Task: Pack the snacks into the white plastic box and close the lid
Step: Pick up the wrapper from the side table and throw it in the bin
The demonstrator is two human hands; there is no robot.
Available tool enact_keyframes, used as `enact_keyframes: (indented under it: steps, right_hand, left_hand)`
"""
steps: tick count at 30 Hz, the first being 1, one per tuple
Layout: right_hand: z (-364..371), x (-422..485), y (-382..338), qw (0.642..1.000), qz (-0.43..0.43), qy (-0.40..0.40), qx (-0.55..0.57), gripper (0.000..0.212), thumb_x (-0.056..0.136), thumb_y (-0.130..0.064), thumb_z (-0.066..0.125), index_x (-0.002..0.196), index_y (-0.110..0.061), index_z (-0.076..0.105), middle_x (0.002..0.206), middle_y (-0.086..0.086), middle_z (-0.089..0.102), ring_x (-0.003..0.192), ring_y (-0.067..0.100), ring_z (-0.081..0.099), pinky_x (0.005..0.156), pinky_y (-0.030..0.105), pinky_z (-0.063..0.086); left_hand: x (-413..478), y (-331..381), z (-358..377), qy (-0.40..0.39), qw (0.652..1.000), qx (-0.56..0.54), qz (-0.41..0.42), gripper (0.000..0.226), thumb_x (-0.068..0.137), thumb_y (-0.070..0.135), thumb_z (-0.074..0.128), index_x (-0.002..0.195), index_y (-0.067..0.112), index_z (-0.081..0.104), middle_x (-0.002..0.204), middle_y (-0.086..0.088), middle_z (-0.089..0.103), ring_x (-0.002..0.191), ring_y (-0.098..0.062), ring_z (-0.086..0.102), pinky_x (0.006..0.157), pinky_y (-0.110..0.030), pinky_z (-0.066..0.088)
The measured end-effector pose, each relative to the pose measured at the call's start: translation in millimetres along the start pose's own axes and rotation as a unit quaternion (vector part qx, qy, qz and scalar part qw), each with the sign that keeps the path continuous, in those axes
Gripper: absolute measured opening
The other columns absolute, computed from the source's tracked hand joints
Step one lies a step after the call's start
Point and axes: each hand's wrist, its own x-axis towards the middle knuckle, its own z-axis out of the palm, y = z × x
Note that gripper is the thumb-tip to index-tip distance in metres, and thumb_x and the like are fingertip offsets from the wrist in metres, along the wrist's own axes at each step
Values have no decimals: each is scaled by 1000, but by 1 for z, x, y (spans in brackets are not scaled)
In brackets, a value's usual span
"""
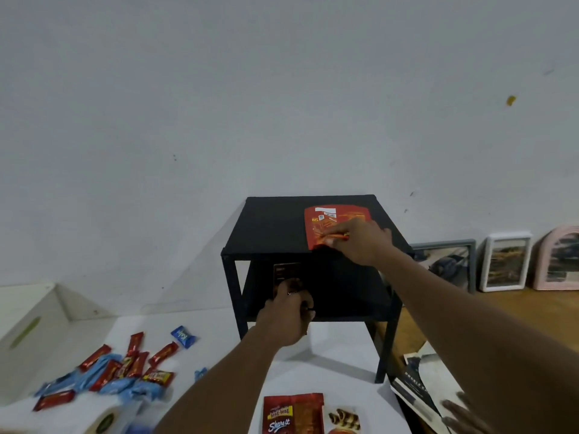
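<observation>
Nearest, a red snack pouch (293, 413) lies on the white counter (344, 371), with a pile of red and blue candy bars (125, 371) to its left. The white plastic box (34, 327) stands open at the far left, touching the wall. Farther in, the left hand (286, 317) reaches into the lower level of a small black shelf (272, 227), its grip clenched around a dark brown packet (283, 274). On the shelf's top, the right hand (363, 241) pinches the lower edge of a flat red packet (326, 220). Picture frames (504, 264) lean against the wall on the right.
</observation>
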Motion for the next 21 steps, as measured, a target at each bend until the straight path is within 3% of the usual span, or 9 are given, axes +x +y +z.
enact_keyframes:
  steps: [7,10,12,18,21]
  right_hand:
    - [-2,-20,-26,999,-6,22,38,25,93,-39,62,116,-48,66,142,-6,55,134,27,44,111,54,26]
    - [0,-33,-51,997,-22,20,65,23,92,-39,62,113,-48,66,138,-3,57,122,25,53,106,54,39]
    - [1,-43,-74,996,-40,15,83,21,91,-39,63,109,-49,67,134,-2,59,109,24,60,98,55,47]
    - [10,-80,-167,988,-107,22,111,23,90,-35,65,111,-43,69,122,-4,66,89,19,66,86,48,57]
    - [24,-100,-231,982,-145,7,117,25,90,-34,66,115,-38,70,122,-2,68,94,15,66,87,40,58]
  left_hand:
    - [-42,-3,-42,26,994,-99,27,21,88,38,57,108,40,63,125,7,52,98,-11,62,79,-31,59]
    - [-69,-4,-68,21,992,-121,29,26,94,32,55,119,33,63,118,9,52,97,-8,60,74,-12,49]
    - [-91,-5,-87,10,990,-137,27,28,97,27,53,123,29,63,113,11,52,99,-7,57,72,-7,42]
    - [-170,-33,-143,34,989,-140,18,32,96,30,52,127,32,61,129,2,58,106,-12,57,75,-9,39]
    - [-220,-67,-177,68,989,-127,-10,37,95,28,53,132,31,59,133,-1,57,112,-17,59,81,-18,45]
